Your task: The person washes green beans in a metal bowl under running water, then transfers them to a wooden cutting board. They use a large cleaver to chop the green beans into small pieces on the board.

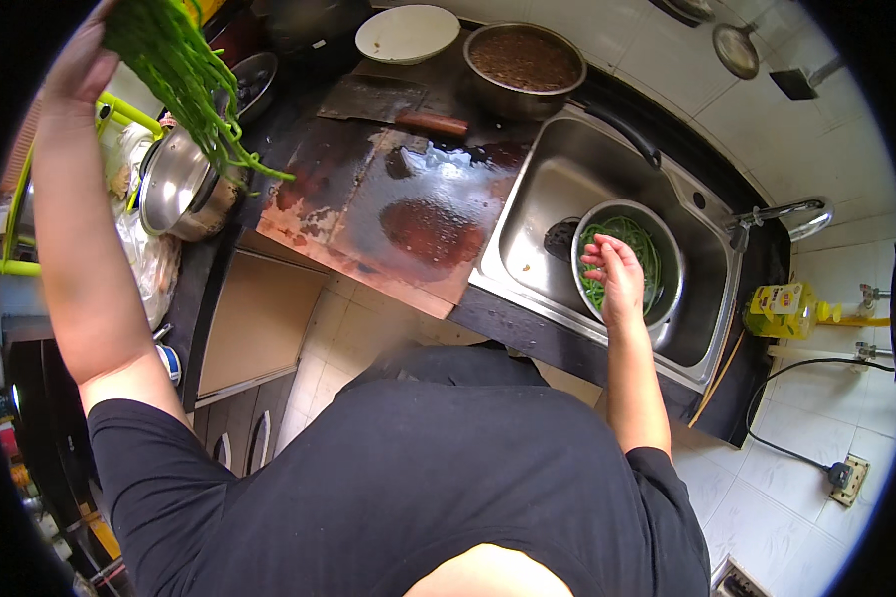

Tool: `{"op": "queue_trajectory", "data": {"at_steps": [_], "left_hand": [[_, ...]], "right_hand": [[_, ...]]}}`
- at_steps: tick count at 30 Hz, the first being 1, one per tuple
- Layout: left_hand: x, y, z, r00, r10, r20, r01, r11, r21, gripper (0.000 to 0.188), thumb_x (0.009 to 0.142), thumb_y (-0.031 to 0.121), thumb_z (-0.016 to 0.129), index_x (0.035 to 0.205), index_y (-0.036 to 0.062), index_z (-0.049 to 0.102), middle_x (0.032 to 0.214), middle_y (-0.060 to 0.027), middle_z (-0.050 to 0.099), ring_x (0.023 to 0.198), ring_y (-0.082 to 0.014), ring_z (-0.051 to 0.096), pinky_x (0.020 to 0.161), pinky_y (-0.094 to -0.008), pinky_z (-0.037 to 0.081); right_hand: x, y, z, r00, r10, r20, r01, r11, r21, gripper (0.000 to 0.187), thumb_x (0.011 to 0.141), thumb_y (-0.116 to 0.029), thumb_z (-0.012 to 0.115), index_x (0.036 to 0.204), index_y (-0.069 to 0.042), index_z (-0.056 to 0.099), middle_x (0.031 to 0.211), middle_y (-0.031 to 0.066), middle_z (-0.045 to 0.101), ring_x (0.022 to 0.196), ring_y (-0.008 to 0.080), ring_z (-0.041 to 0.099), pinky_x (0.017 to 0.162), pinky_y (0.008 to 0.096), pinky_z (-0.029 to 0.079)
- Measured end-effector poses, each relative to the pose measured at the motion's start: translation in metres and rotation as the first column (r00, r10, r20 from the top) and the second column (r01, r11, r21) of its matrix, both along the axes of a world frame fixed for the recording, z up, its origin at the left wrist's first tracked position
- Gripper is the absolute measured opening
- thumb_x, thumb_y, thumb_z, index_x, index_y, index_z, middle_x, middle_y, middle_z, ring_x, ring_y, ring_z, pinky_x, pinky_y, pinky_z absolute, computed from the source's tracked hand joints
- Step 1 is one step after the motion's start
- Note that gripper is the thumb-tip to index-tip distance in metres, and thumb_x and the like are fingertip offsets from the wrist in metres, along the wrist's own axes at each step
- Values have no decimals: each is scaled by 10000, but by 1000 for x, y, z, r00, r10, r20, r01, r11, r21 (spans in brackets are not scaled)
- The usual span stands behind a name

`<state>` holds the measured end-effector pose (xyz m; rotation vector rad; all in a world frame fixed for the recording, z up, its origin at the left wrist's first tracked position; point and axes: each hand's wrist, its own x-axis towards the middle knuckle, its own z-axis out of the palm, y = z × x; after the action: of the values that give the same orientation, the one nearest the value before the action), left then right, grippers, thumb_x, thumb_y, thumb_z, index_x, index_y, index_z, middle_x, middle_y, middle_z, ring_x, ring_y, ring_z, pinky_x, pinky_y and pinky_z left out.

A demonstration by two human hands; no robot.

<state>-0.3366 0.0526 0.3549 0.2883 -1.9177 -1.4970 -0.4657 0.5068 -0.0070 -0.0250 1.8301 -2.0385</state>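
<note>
Counter [767,261], dark-topped, runs across the upper half of the view, bent by the fisheye lens. Set into its right part is a stainless-steel sink [607,159], and left of that lies a reddish-brown cutting board [368,219], wet, with a glossy patch near its middle.

A bunch of long green beans [174,75] hangs high at the upper left, above the left end of the counter, its lower tips trailing toward the board's left edge; whether they touch it cannot be told. Behind the board, beside the sink's far corner, stands a brown-filled pot [523,104]. Inside the sink sits a round steel basin [674,269] with more green beans [648,231] in it, and at the counter's left end is a shiny empty-looking pot [174,189], partly behind the hanging bunch.

Smaller again, a white dish [408,33] and a cleaver [373,99] with a wooden handle lie along the back.

The left grip [78,65] is clamped on the bunch near the top edge of the view. The right grip [617,271] is over the basin, fingers loosely curled and a little apart; contact with the beans below cannot be told.
</note>
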Motion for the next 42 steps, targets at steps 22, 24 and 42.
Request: {"op": "queue_trajectory", "data": {"at_steps": [22, 24, 42], "left_hand": [[-79, 161, -379, 889, 47, 456, 334, 615, -714, 405, 603, 109, 665, 987, 59, 548, 979, -95, 552, 958, -280, 514, 839, -401, 399], [-82, 160, -371, 803, 54, 593, 422, 652, -630, 649, 611, 150, 704, 1205, 24, 474, 1164, -136, 509, 1120, -314, 453, 945, -424, 348], [-55, -41, -340, 693, -183, 697, 720, 221, -658, 1061, 467, 494, 786, 1321, 32, 359, 1222, -153, 464, 1187, -326, 404, 1091, -491, 160]], "right_hand": [[75, -76, 3, 1000, -15, -3, 15, 984, 179, 207, 911, -167, 520, 1056, -29, 572, 919, 38, 621, 813, 90, 577, 664, 202, 439], [67, -93, 6, 997, 15, -82, -4, 991, 133, 200, 898, -147, 537, 1039, -12, 581, 915, 45, 614, 822, 96, 575, 708, 230, 453], [33, -206, 1, 344, 838, -424, 276, 341, 899, 818, 674, -517, 666, 1347, -171, 357, 1315, 142, 410, 1243, 337, 353, 1046, 500, 240]]}}
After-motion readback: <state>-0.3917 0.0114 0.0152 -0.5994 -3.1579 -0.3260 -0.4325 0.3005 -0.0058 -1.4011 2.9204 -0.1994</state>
